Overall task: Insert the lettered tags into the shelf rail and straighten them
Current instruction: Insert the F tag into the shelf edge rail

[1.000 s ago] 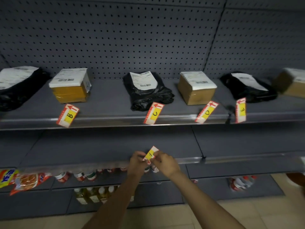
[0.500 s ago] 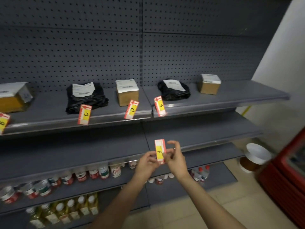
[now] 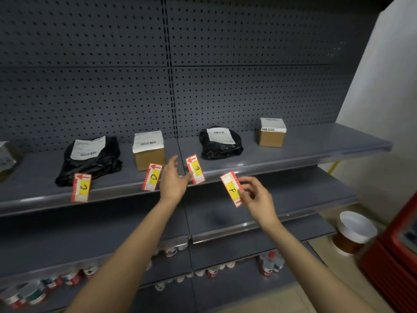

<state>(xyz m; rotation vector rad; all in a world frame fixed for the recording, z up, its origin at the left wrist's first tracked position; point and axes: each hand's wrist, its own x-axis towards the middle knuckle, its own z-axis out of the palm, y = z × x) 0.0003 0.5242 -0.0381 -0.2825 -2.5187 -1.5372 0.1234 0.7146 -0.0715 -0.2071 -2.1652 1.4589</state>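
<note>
Right hand (image 3: 255, 197) pinching tilted red-yellow F tag (image 3: 232, 189), left hand (image 3: 173, 179) spread

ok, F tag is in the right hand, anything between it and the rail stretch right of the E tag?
Nothing visible. The right hand holds the F tag just in front of the shelf rail, which is bare to the right of the E tag. The left hand is open between the D and E tags, off to the side.
</note>
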